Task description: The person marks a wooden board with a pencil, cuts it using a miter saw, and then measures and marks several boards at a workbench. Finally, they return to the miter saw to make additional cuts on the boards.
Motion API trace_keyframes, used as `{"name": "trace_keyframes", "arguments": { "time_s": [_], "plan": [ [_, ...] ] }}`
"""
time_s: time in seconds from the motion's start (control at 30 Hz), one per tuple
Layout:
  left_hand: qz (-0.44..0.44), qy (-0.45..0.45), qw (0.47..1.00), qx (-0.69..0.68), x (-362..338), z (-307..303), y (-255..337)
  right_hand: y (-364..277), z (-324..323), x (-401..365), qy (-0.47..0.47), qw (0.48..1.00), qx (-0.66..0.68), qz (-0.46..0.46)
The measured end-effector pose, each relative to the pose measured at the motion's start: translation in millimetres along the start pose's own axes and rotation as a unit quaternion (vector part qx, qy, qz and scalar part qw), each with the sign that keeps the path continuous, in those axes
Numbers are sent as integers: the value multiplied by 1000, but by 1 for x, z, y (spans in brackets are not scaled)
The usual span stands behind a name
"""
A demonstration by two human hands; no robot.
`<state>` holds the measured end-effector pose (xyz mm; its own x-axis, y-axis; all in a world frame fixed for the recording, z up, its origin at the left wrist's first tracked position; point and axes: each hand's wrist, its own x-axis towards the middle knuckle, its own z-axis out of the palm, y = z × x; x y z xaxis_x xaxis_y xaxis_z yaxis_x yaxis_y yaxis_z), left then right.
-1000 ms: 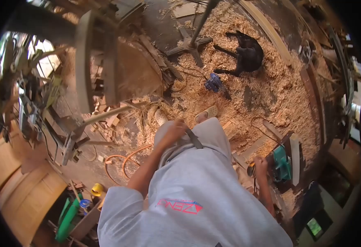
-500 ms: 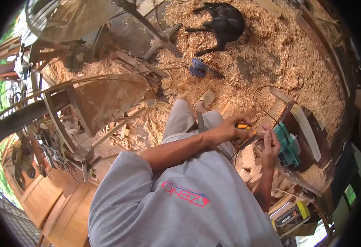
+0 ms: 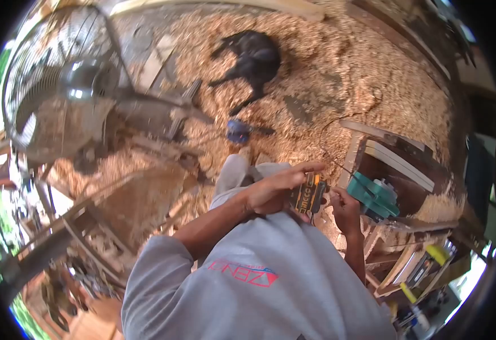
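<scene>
My left hand [image 3: 276,188] holds a black and yellow tool [image 3: 308,194] with lettering on its side, in front of my lap. One finger stretches over the top of it. Just right of the tool, my right hand [image 3: 346,211] is closed, fingertips pinched near its right side; what they hold is too small to tell. A green power tool [image 3: 373,195] lies beside my right hand, on a wooden piece.
Wood shavings [image 3: 338,73] cover the floor, where a black dog [image 3: 253,59] lies. A blue power tool [image 3: 238,131] rests ahead of my legs. A large fan [image 3: 67,79] stands at upper left, a wooden frame [image 3: 103,229] at left, and boxed items [image 3: 420,269] at lower right.
The view has shifted. The black and yellow tool has turned, so its lettered side now faces up. My right hand has moved lower and its fingers have curled in more.
</scene>
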<state>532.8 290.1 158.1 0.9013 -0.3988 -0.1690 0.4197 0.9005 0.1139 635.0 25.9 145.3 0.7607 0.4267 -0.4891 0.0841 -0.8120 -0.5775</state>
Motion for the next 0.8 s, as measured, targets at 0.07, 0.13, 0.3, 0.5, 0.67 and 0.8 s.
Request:
{"name": "trace_keyframes", "arguments": {
  "time_s": [0.07, 0.13, 0.3, 0.5, 0.67, 0.8],
  "plan": [
    [-5, -11, 1000, 11, 8, 5, 19, -15, -6, 8, 31, 999, -13, 6],
    [-33, -7, 999, 12, 16, -6, 36, -25, -5, 22, 60, 998, -26, 4],
    [-53, 73, 996, 10, 37, -37, 65, -34, 5, 36, 96, 994, 32, 47],
    [11, 133, 990, 46, 107, -69, 145, -23, -7, 115, 105, 991, 77, 41],
    [147, 314, 935, 70, 200, -129, 284, -52, -67, 237, 99, 993, 62, 12],
    [27, 364, 868, 337, 198, -314, 374, -50, -149, 303, 88, 996, 31, 8]
  ]
}}
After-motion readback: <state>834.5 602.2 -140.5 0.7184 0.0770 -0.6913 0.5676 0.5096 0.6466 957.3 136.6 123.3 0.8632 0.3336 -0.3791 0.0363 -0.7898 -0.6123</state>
